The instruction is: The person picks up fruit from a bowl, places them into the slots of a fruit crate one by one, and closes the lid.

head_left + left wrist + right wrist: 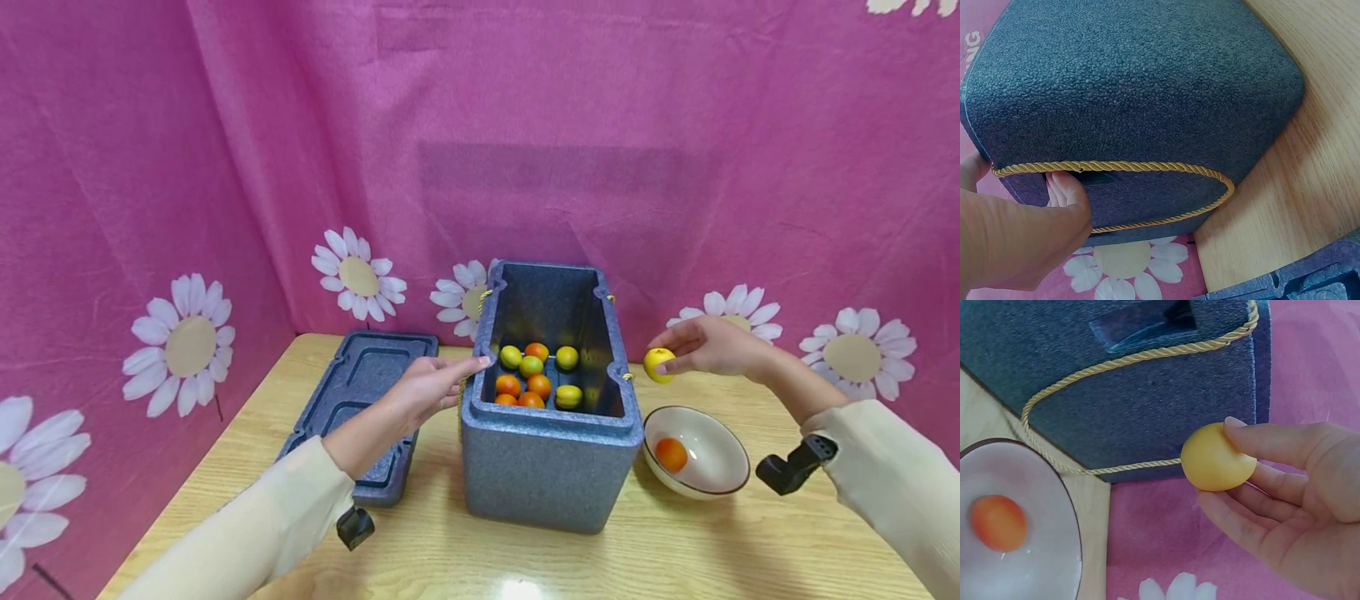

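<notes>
Between its thumb and fingers, my right hand (716, 346) pinches a small round yellow fruit (1213, 457), held up over the table to the right of a grey foam box (547, 475). Just in front of that hand stands a white bowl (720, 446) with a dark rim and one orange fruit (671, 455) inside. My left hand (435, 387) grips the box's left rim, thumb on the edge and fingers at the recess under the yellow cord (1147, 166). Several yellow-green fruits (531, 367) and orange fruits (538, 385) lie on the box's floor.
A grey foam lid (378, 367) lies on the wooden table (427, 554) left of the box, partly behind my left forearm. Behind and to the left hangs a pink cloth (360, 167) with white daisies. A wrist camera (797, 465) juts from my right sleeve beside the bowl.
</notes>
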